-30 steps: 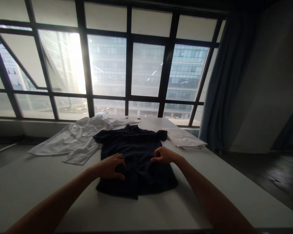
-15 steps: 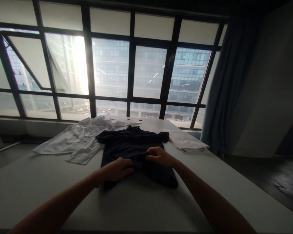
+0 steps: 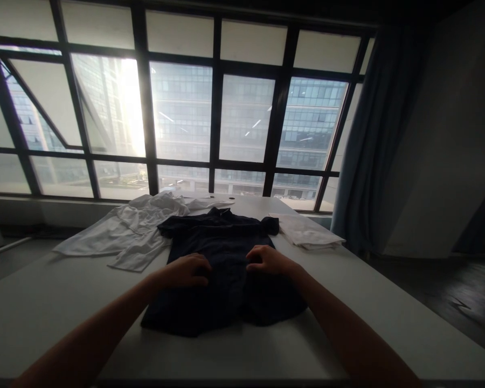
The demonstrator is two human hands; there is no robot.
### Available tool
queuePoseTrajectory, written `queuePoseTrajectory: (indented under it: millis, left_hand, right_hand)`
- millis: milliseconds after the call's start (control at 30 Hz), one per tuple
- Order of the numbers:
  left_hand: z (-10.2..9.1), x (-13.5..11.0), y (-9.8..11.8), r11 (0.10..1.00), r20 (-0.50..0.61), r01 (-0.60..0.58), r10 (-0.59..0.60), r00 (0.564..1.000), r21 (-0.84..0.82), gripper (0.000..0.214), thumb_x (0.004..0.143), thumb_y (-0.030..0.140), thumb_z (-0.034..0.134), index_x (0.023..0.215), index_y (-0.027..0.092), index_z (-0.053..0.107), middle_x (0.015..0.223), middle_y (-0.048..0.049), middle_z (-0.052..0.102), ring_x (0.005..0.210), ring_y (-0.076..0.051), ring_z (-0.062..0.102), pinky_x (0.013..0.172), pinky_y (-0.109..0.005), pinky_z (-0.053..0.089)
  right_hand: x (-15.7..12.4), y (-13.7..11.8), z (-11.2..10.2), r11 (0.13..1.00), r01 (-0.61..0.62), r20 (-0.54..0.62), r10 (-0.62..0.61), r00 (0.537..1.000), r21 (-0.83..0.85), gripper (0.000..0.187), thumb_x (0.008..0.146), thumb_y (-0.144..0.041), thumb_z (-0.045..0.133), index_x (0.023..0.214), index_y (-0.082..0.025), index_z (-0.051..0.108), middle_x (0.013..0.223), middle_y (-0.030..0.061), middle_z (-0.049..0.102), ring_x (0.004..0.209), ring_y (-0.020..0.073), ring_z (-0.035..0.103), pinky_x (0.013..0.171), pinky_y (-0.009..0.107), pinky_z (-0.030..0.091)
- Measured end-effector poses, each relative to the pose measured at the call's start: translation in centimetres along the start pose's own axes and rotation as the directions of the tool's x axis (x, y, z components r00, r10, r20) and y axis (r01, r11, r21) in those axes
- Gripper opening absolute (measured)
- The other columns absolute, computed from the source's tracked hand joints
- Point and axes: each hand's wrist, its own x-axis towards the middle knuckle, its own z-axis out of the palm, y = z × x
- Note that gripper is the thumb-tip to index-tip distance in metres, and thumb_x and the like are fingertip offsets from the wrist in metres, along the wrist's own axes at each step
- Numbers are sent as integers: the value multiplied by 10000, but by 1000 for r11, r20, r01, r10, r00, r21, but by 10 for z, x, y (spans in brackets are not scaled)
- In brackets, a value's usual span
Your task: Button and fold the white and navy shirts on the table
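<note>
A dark navy short-sleeved shirt (image 3: 226, 242) lies spread on the white table (image 3: 242, 355), its collar at the far end and its hem toward me. My left hand (image 3: 188, 271) rests low over the left half of the shirt, fingers bent and the thumb apart from them. Over the right half is my right hand (image 3: 270, 261), also with a gap between thumb and curved fingers. Neither hand shows cloth pinched in it. Whether the fingertips press on the fabric is hard to see in the dim light.
To the left lies a crumpled white shirt (image 3: 133, 221), partly against the navy sleeve. Folded white cloth (image 3: 309, 231) sits at the right edge of the table. Beyond are large windows (image 3: 181, 113) and a blue curtain (image 3: 359, 161).
The shirt's lower part, bunched under my hands before, now lies wider and nearer to me. My hands have let go of the cloth; the left has shifted left and slightly away from me.
</note>
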Motion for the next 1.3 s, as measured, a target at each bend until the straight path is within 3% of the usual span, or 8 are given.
queuePoseTrajectory:
  millis: [167, 333, 500, 667, 867, 1000, 1167, 1300]
  left_hand:
    - [2, -2, -30, 978, 170, 94, -126, 977, 184, 886, 721, 549, 755, 1479, 244, 412, 1610, -133, 231, 1465, -369, 215, 1177, -522, 201]
    - [7, -5, -24, 954, 279, 137, -213, 936, 268, 1104, 670, 679, 728, 1558, 266, 217, 1636, -132, 27, 1488, -388, 21, 1161, -618, 51]
    - [-1, -10, -22, 965, 295, 130, -196, 935, 228, 1127, 597, 662, 786, 1537, 282, 295, 1636, -104, 115, 1487, -356, 133, 1187, -507, 183]
    - [-12, -14, -45, 953, 189, 198, -243, 951, 229, 1075, 614, 590, 805, 1524, 274, 328, 1628, -118, 140, 1482, -359, 159, 1177, -501, 215]
    - [-14, -18, -60, 919, 344, 253, -353, 870, 301, 1384, 453, 613, 865, 1574, 263, 134, 1615, -168, -51, 1479, -398, -15, 1160, -591, 137]
    - [-11, -18, -58, 928, 222, 207, -282, 933, 310, 1197, 605, 673, 769, 1567, 285, 171, 1625, -141, -12, 1483, -389, -10, 1163, -596, 111]
    - [-13, -18, -46, 935, 216, 223, -286, 934, 277, 1070, 607, 680, 753, 1512, 268, 359, 1617, -127, 180, 1471, -368, 193, 1170, -482, 233]
    - [-35, -4, -44, 949, 125, 260, -284, 951, 178, 614, 735, 665, 644, 1220, 289, 667, 1274, -66, 665, 1134, -300, 633, 964, -353, 474]
  right_hand:
    - [-2, 33, -10, 934, -275, 252, 329, 910, -227, 1386, 432, -593, 881, 1573, -239, 180, 1641, 129, 59, 1484, 377, 109, 1194, 447, 181]
    - [-7, 45, -17, 886, -363, 320, 446, 836, -287, 1562, 298, -659, 878, 1581, -253, 84, 1641, 134, -50, 1471, 412, 131, 1178, 441, 233]
    - [-9, 46, -21, 884, -364, 182, 425, 886, -294, 1339, 485, -688, 817, 1575, -248, 175, 1643, 123, 49, 1463, 401, 183, 1169, 457, 253]
    - [-15, 48, -30, 866, -374, 110, 429, 897, -331, 892, 723, -536, 727, 1489, -193, 426, 1536, 139, 388, 1374, 352, 401, 1119, 403, 345]
    - [-18, 42, -34, 802, -451, 177, 547, 818, -393, 1141, 467, -505, 883, 1478, -216, 441, 1457, 129, 496, 1275, 366, 511, 990, 363, 471]
    - [-16, 32, -28, 782, -434, 170, 551, 817, -446, 1256, 293, -524, 916, 1435, -208, 497, 1478, 148, 462, 1244, 396, 526, 935, 370, 506]
    - [-10, 35, -30, 826, -385, 142, 475, 868, -411, 817, 537, -604, 825, 1220, -177, 684, 1224, 132, 664, 1066, 337, 634, 891, 386, 507]
    - [12, 59, -43, 886, -338, 89, 383, 920, -319, 451, 753, -530, 697, 1055, -200, 752, 1054, 86, 729, 953, 274, 669, 816, 340, 509]
